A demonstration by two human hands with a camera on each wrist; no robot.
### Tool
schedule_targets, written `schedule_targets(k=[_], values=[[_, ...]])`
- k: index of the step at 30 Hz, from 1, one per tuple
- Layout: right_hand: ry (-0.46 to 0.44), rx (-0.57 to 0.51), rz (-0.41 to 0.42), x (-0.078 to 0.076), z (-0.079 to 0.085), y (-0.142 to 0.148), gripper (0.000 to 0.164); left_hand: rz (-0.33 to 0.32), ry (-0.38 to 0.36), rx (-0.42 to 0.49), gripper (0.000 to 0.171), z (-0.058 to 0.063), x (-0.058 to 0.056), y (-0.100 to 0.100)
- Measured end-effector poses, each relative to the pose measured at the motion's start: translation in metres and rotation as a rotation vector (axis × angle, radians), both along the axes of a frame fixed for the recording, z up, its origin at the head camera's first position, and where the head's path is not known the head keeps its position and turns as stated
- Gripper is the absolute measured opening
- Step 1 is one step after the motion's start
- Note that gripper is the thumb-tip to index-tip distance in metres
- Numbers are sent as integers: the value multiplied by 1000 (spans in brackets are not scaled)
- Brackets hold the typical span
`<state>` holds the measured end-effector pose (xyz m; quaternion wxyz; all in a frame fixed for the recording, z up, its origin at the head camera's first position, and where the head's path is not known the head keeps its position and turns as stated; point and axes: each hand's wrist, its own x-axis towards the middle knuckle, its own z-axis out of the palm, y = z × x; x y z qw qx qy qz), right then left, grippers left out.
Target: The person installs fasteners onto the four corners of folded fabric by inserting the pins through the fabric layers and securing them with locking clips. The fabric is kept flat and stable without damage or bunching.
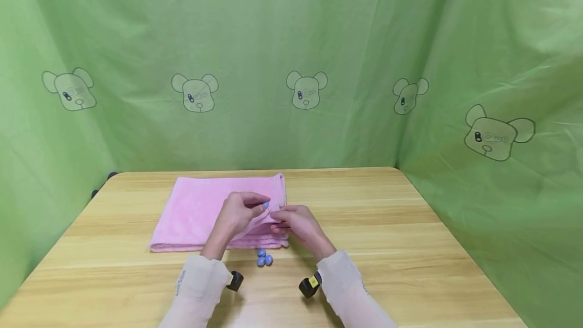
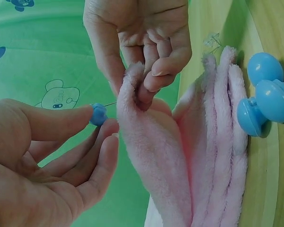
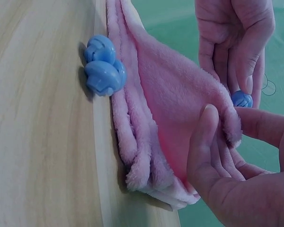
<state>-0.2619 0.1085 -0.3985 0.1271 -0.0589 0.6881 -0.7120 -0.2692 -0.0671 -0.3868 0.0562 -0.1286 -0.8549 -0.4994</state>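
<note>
My left hand (image 1: 237,213) pinches a small blue-headed pin (image 2: 98,115) between thumb and fingers. Its thin metal shaft points at the lifted edge of a folded pink fleece cloth (image 1: 200,211) and meets it in the left wrist view; how deep the tip goes is hidden. On the other side of that edge, my right hand (image 1: 299,222) grips the fleece between thumb and fingers, as the right wrist view shows. The blue head (image 3: 242,99) appears just behind the raised fold there. Beside the cloth's near edge lie three blue rounded, mushroom-like pieces (image 1: 261,261), touching one another.
The wooden table (image 1: 364,257) bears the cloth, whose lower folded layers (image 2: 232,142) lie flat beneath the lifted one. A small clear piece (image 2: 211,40) is at the cloth's corner. Green curtains (image 1: 255,130) with bear-head drawings surround the table's back and sides.
</note>
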Motion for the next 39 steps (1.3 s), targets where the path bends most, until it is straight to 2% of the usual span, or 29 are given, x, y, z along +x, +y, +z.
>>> schedule_targets(k=[4,11,16,25,32,39], values=[[0,6,1,4,5,0,23,-6,0,1,19,0,0,1],[0,-10,5,-9,-15,2,24,-17,14,-2,19,-1,1,2],[-10,-34,-2,-12,-21,1,22,-28,21,7,19,-3,1,2],[-21,-89,13,-13,-22,-1,19,-32,41,-6,19,-3,-2,3],[-34,-91,20,-13,-22,-1,23,-16,21,-23,16,-5,-3,5],[-66,-112,14,-14,-18,-2,29,-16,15,13,19,-6,-6,4]])
